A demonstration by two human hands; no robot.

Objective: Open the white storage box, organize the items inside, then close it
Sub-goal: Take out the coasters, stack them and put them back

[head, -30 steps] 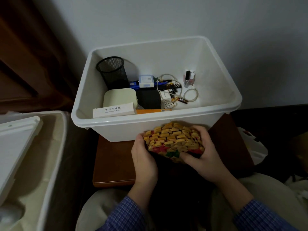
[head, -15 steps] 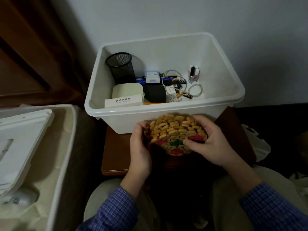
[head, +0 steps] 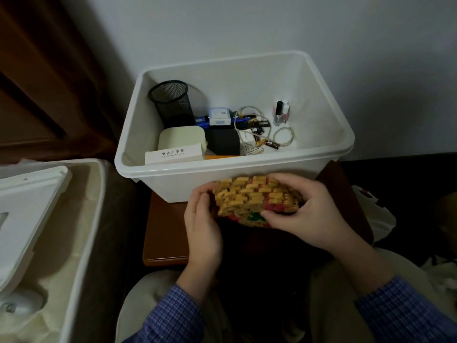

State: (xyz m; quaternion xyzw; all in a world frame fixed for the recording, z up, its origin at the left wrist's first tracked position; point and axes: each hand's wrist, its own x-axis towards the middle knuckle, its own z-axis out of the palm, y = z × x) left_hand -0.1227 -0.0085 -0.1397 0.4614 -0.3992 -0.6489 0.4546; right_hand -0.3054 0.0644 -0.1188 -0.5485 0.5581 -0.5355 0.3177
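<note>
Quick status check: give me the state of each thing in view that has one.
White storage box: open, lid off.
Woven bead pouch: outside the box, held in front of it.
Left hand: against the pouch's left end.
Right hand: gripping the pouch.
Mesh pen cup: upright in the box.
Nail polish bottles: upright.

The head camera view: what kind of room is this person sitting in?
Probably a room at home, maybe a bedroom corner. A white storage box holds household odds and ends like nail polish bottles and a mesh pen cup, set on a small wooden table against a plain wall.
</note>
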